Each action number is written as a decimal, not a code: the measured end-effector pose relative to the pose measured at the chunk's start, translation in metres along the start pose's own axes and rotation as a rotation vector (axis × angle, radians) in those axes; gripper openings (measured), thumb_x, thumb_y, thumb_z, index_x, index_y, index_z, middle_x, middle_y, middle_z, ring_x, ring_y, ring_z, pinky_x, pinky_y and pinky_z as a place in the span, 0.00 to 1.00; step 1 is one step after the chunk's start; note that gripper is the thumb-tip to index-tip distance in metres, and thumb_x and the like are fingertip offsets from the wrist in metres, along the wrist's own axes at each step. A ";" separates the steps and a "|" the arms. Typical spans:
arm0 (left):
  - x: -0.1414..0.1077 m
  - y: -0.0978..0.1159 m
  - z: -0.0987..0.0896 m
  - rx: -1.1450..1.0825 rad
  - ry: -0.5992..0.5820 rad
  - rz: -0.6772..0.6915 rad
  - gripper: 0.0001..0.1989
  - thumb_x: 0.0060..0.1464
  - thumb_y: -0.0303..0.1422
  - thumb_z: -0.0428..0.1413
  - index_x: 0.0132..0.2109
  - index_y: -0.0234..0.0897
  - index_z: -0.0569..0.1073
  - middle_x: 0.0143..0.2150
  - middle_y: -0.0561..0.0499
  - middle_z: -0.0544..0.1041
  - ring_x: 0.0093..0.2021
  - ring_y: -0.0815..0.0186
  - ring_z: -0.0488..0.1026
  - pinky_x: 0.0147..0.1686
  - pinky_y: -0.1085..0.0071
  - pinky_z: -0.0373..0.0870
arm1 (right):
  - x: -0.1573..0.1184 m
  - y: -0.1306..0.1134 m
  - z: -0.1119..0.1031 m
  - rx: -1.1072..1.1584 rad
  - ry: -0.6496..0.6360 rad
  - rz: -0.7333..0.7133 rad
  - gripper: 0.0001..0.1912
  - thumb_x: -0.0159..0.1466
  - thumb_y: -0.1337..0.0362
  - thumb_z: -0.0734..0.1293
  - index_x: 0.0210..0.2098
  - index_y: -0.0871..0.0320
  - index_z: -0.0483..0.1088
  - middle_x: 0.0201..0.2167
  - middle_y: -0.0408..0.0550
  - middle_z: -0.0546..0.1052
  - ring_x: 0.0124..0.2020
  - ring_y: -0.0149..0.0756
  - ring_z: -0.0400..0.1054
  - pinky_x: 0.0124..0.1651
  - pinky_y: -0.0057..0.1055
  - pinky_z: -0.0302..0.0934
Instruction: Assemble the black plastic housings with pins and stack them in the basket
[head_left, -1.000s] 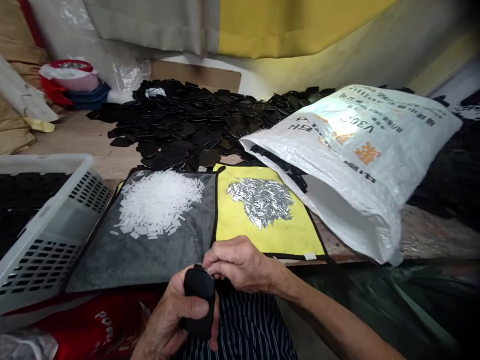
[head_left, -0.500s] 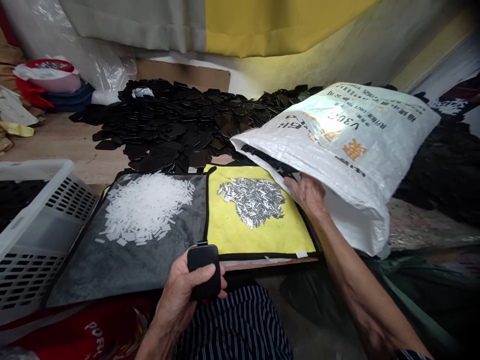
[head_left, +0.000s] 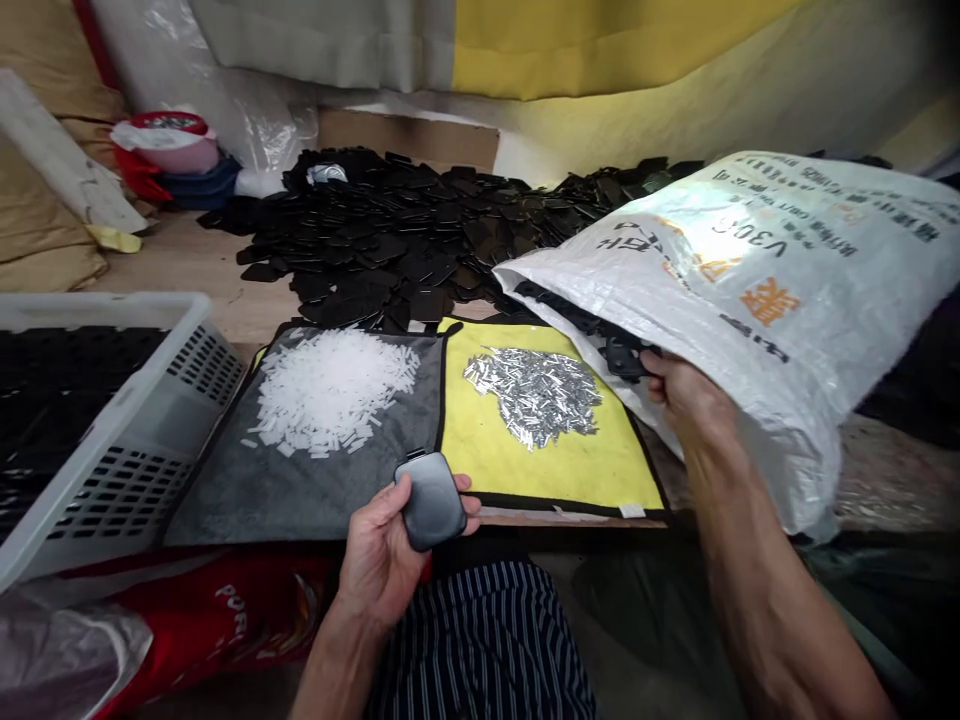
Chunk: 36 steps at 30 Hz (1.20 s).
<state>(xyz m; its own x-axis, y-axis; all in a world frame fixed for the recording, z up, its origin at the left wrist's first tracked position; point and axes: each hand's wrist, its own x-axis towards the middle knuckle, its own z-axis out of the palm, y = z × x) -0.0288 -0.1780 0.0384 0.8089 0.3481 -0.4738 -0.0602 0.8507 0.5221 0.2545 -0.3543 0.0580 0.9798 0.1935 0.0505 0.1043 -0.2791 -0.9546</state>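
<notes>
My left hand (head_left: pixel 390 550) is closed around a flat black rounded-square case (head_left: pixel 430 502) with a small tab on its top edge, held above my lap. At the mouth of a white woven sack (head_left: pixel 750 260), my right hand (head_left: pixel 686 395) pinches a black plastic piece (head_left: pixel 626 360). More black pieces show just inside the sack's opening. Between my hands and the back lie a heap of small white strips (head_left: pixel 334 385) on a grey cloth (head_left: pixel 300 495) and a heap of shiny metal pins (head_left: pixel 540 395) on a yellow cloth (head_left: pixel 510 468).
A large pile of flat black pieces (head_left: pixel 405 235) spreads across the back of the table. At left stands a white perforated basket (head_left: pixel 187 390) with black parts in it. A pink and red container (head_left: pixel 176 150) sits at the back left, and a red bag (head_left: pixel 225 620) lies below.
My right hand has drawn back from inside the sack and now shows a black piece. The case in my left hand has tilted, its face catching light. The whole view has shifted rightward.
</notes>
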 end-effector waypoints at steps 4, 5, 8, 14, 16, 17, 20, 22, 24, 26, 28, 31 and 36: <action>-0.004 -0.007 -0.001 -0.094 -0.098 0.034 0.17 0.56 0.35 0.52 0.46 0.24 0.71 0.45 0.32 0.75 0.46 0.46 0.72 0.46 0.47 0.68 | -0.101 -0.016 0.042 0.232 -0.303 0.157 0.18 0.46 0.56 0.72 0.27 0.58 0.62 0.14 0.37 0.65 0.11 0.26 0.57 0.13 0.22 0.52; -0.006 -0.009 -0.002 -0.092 -0.121 0.050 0.15 0.55 0.34 0.53 0.46 0.26 0.71 0.45 0.35 0.75 0.45 0.48 0.72 0.45 0.49 0.69 | -0.128 -0.018 0.056 0.267 -0.462 0.239 0.17 0.47 0.57 0.72 0.29 0.58 0.63 0.12 0.38 0.66 0.10 0.26 0.57 0.12 0.23 0.53; -0.010 -0.014 -0.005 -0.008 -0.124 0.126 0.09 0.52 0.28 0.56 0.42 0.30 0.73 0.39 0.43 0.77 0.38 0.60 0.75 0.40 0.62 0.73 | -0.186 -0.021 0.094 0.236 -0.594 0.349 0.15 0.50 0.56 0.70 0.25 0.60 0.64 0.10 0.40 0.66 0.09 0.26 0.57 0.12 0.22 0.55; -0.020 -0.016 -0.017 0.158 0.008 0.196 0.08 0.52 0.30 0.58 0.38 0.30 0.73 0.33 0.47 0.77 0.32 0.63 0.75 0.31 0.70 0.73 | -0.198 -0.017 0.120 -0.076 -0.601 0.077 0.15 0.55 0.57 0.66 0.19 0.60 0.62 0.14 0.40 0.64 0.16 0.26 0.60 0.19 0.21 0.59; -0.022 -0.014 -0.022 0.189 0.029 0.193 0.09 0.51 0.32 0.58 0.37 0.29 0.73 0.31 0.46 0.77 0.29 0.62 0.75 0.27 0.71 0.73 | -0.195 -0.017 0.121 -0.169 -0.612 -0.012 0.15 0.56 0.57 0.66 0.19 0.60 0.62 0.15 0.41 0.64 0.18 0.27 0.60 0.20 0.21 0.58; -0.023 -0.014 -0.024 0.203 0.039 0.190 0.10 0.51 0.33 0.58 0.36 0.28 0.73 0.29 0.46 0.77 0.28 0.62 0.75 0.25 0.71 0.73 | -0.194 -0.017 0.122 -0.208 -0.622 -0.040 0.15 0.55 0.57 0.66 0.19 0.60 0.63 0.15 0.41 0.64 0.18 0.27 0.59 0.19 0.21 0.57; -0.026 -0.012 -0.028 0.219 0.058 0.154 0.12 0.52 0.36 0.56 0.36 0.27 0.73 0.25 0.45 0.76 0.25 0.60 0.75 0.19 0.72 0.71 | -0.193 -0.020 0.126 -0.229 -0.643 -0.076 0.11 0.53 0.58 0.69 0.27 0.60 0.67 0.20 0.42 0.66 0.18 0.26 0.57 0.19 0.22 0.56; -0.026 -0.011 -0.029 0.223 0.050 0.121 0.15 0.53 0.38 0.55 0.38 0.27 0.72 0.24 0.45 0.76 0.22 0.60 0.74 0.16 0.72 0.70 | -0.192 -0.023 0.129 -0.152 -0.702 -0.092 0.16 0.53 0.60 0.69 0.39 0.60 0.69 0.28 0.45 0.69 0.20 0.26 0.59 0.21 0.22 0.58; -0.027 -0.011 -0.029 0.235 0.032 0.087 0.18 0.54 0.41 0.54 0.39 0.26 0.72 0.22 0.44 0.76 0.19 0.60 0.73 0.14 0.71 0.69 | -0.191 -0.027 0.130 -0.050 -0.808 -0.089 0.18 0.55 0.61 0.68 0.45 0.59 0.68 0.31 0.46 0.71 0.22 0.26 0.62 0.23 0.22 0.61; -0.028 -0.011 -0.029 0.253 0.022 0.062 0.20 0.54 0.42 0.53 0.39 0.25 0.72 0.20 0.44 0.74 0.17 0.61 0.72 0.12 0.71 0.68 | -0.190 -0.029 0.129 0.056 -0.924 -0.014 0.15 0.57 0.61 0.66 0.43 0.59 0.69 0.28 0.45 0.71 0.22 0.27 0.64 0.23 0.22 0.61; -0.029 -0.012 -0.028 0.261 0.026 0.044 0.21 0.55 0.43 0.51 0.39 0.24 0.71 0.20 0.44 0.74 0.16 0.61 0.71 0.12 0.70 0.68 | -0.191 -0.029 0.128 0.170 -0.999 0.114 0.13 0.59 0.59 0.65 0.42 0.59 0.69 0.22 0.42 0.71 0.17 0.28 0.64 0.18 0.22 0.60; -0.031 -0.015 -0.027 0.247 0.017 0.025 0.17 0.55 0.40 0.53 0.41 0.26 0.70 0.24 0.44 0.75 0.18 0.62 0.72 0.15 0.70 0.70 | -0.196 -0.023 0.125 0.334 -0.989 0.278 0.14 0.59 0.57 0.65 0.40 0.60 0.67 0.18 0.40 0.69 0.12 0.28 0.62 0.12 0.22 0.55; -0.034 -0.020 -0.022 0.301 0.013 0.047 0.14 0.49 0.32 0.58 0.42 0.31 0.68 0.25 0.48 0.75 0.20 0.62 0.73 0.18 0.68 0.72 | -0.208 -0.013 0.121 0.396 -0.801 0.351 0.14 0.58 0.56 0.66 0.36 0.61 0.66 0.16 0.39 0.68 0.10 0.27 0.60 0.11 0.21 0.52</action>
<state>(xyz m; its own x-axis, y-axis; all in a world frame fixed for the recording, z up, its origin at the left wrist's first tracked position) -0.0684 -0.1984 0.0282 0.8019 0.3908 -0.4520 0.0800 0.6795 0.7293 0.0285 -0.2768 0.0247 0.5218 0.7855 -0.3328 -0.3819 -0.1337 -0.9145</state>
